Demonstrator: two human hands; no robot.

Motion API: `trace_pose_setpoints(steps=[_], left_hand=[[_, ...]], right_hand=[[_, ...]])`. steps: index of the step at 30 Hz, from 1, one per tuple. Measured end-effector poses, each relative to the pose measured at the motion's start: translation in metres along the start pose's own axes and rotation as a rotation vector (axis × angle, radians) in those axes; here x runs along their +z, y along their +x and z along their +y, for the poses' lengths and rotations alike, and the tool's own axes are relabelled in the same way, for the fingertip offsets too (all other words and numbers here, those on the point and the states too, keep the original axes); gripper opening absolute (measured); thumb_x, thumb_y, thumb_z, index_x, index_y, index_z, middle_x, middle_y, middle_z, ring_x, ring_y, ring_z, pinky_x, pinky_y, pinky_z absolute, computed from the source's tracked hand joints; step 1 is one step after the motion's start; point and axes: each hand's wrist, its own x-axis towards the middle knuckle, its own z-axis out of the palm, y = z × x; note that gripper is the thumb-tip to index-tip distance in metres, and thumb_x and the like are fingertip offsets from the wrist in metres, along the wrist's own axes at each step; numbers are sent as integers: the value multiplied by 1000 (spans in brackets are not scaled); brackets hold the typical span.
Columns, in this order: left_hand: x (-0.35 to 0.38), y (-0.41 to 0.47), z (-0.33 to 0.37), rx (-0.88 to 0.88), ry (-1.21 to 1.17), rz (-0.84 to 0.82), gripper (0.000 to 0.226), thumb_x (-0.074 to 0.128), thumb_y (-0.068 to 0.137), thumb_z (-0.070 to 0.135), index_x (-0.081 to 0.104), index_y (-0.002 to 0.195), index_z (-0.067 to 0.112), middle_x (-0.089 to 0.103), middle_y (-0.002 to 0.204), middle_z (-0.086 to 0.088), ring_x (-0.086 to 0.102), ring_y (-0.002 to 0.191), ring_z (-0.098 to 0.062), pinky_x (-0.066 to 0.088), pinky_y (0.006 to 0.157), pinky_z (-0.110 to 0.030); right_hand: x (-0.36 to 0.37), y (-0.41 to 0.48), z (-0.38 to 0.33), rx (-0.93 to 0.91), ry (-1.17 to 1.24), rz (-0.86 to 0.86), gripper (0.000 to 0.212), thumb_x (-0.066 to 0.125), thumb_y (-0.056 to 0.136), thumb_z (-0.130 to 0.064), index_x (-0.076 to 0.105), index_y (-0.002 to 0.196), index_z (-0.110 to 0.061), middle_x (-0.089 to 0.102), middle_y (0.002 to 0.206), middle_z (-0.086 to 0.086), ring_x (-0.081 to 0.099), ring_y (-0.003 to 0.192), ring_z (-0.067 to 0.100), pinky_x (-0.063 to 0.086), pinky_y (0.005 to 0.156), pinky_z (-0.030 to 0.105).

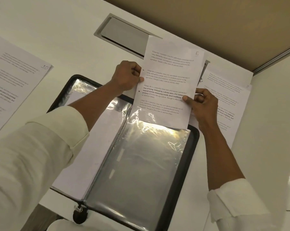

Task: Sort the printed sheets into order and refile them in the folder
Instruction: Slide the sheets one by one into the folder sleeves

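Observation:
A printed sheet marked 5 (171, 75) is held upright over the open black zip folder (193, 144). Its lower edge sits in or just behind the top of the clear plastic sleeve (141, 164) on the folder's right side. My left hand (127, 75) pinches the sheet's left edge, thumb on the front. My right hand (202, 104) pinches its right edge lower down. A sheet marked 10 (15, 84) lies at the left. Other printed sheets (227, 97) lie stacked at the right, partly hidden by my right hand.
Everything lies on a white desk (57, 30). A grey cable hatch (124, 33) is set into the desk behind the held sheet. A brown partition (224, 22) closes the desk's far side. The folder's left side holds filled sleeves (84, 100) under my left forearm.

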Motion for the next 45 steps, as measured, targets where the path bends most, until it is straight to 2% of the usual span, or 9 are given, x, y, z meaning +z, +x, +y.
trace_pose_setpoints(steps=[5, 8, 12, 20, 27, 32, 36, 40, 45], left_hand=[[3, -3, 3, 65, 49, 4, 20, 88, 85, 13, 74, 100, 13, 77, 94, 2, 72, 84, -12, 64, 85, -32], [4, -7, 6, 105, 51, 10, 20, 86, 87, 12, 74, 103, 10, 76, 94, 3, 71, 82, -8, 63, 82, -29], [4, -10, 7, 143, 53, 19, 19, 85, 89, 13, 74, 104, 9, 77, 98, 2, 73, 84, -10, 64, 84, -30], [-2, -8, 5, 164, -12, 20, 18, 82, 91, 10, 74, 107, 5, 78, 101, 2, 73, 83, -7, 61, 77, -21], [-2, -8, 7, 208, -44, 42, 16, 79, 93, 8, 74, 107, 4, 77, 98, 2, 68, 70, 8, 51, 67, -8], [-2, -10, 9, 225, -46, 39, 16, 79, 93, 8, 74, 108, 4, 75, 96, 5, 67, 70, 8, 52, 68, -9], [-4, -11, 10, 238, -58, 35, 16, 79, 93, 10, 74, 108, 7, 77, 101, 4, 71, 77, -1, 58, 75, -17], [-6, -11, 8, 250, -80, 42, 13, 78, 93, 11, 74, 105, 14, 79, 103, 5, 74, 84, -7, 61, 82, -25], [-6, -12, 6, 251, -77, 41, 14, 78, 93, 14, 74, 106, 11, 78, 101, 8, 73, 84, -8, 61, 83, -27]], right_hand=[[-21, -31, 5, 27, -81, -89, 42, 91, 79, -6, 70, 116, -8, 80, 97, -1, 79, 90, 16, 66, 77, 32], [-26, -42, 16, 79, -148, -134, 43, 92, 76, -4, 70, 113, -9, 80, 98, 7, 78, 88, 24, 65, 72, 27], [-24, -46, 23, 108, -136, -101, 42, 92, 76, -3, 70, 112, -6, 77, 98, 20, 75, 78, 30, 62, 62, 27], [-20, -42, 20, 82, -179, -64, 38, 94, 74, -8, 71, 105, -11, 77, 94, 11, 69, 72, 16, 59, 59, 23], [-21, -39, 17, 78, -170, -50, 32, 93, 77, -7, 69, 98, -11, 74, 89, 9, 71, 65, 22, 62, 58, 27], [-22, -40, 20, 80, -189, -95, 36, 95, 75, -10, 68, 100, -10, 75, 91, 9, 73, 72, 22, 61, 60, 27], [-24, -40, 19, 81, -225, -160, 44, 96, 73, -14, 70, 107, -14, 79, 95, 2, 77, 83, 24, 65, 72, 32], [-28, -44, 12, 86, -252, -247, 49, 97, 71, -15, 70, 111, -17, 81, 94, -3, 76, 77, 12, 58, 68, 19], [-31, -47, 8, 82, -256, -318, 49, 94, 74, -8, 71, 116, -15, 80, 100, -5, 76, 78, 7, 56, 64, 14]])
